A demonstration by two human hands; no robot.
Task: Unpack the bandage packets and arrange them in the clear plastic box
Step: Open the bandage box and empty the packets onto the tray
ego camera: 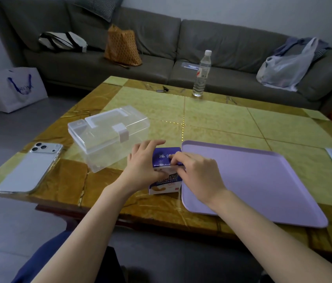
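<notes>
Seated at tiled table [212,119], both forearms reaching in.

Bandage carton [166,181], blue and white, stands on the table close to the near edge, between the clear plastic box [108,135] and the lilac tray [253,180]. Its right side is against or just beside the tray's left rim; I cannot tell which.

My left hand [144,162] holds the carton from its left side: fingers fairly straight and reaching over the blue top, thumb on the front face.

My right hand [197,172] is curled, fingertips bunched on the carton's top front edge, pinching at the flap there. I cannot tell whether the flap has lifted.

Clear plastic box is just beyond my left hand, lid down, white latch on its front.

Phone [30,168] face down at the table's left corner. Water bottle [202,74] upright at the far edge
</notes>
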